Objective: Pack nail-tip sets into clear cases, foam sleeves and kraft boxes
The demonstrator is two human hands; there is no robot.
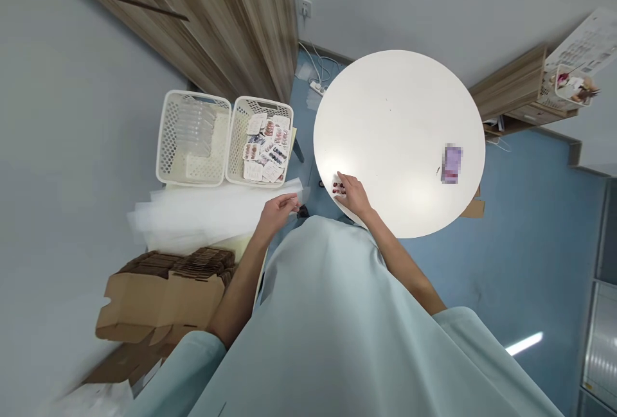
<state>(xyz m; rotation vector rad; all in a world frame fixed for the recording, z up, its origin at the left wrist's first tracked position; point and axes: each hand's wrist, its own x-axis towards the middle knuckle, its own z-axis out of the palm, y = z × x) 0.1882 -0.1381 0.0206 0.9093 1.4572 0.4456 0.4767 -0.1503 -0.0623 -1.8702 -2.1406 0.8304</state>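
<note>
"Blue floor surrounds the round white table. Where's the card of dark red pieces?"

"On the table's near-left edge. Right hand: thumb and finger straddle the card; firmness of grip, cannot tell. Left hand, left of the table: fingertips drawn together; contents, cannot tell."

"Handling?"

"Judged light, fairly stiff; glossy pieces probably slippery, possibly easily dislodged. Best held by opposite card edges."

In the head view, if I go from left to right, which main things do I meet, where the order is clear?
White basket with clear plastic → left hand → card with dark red pieces → right hand → blurred purple item → small basket on the cabinet.
</note>
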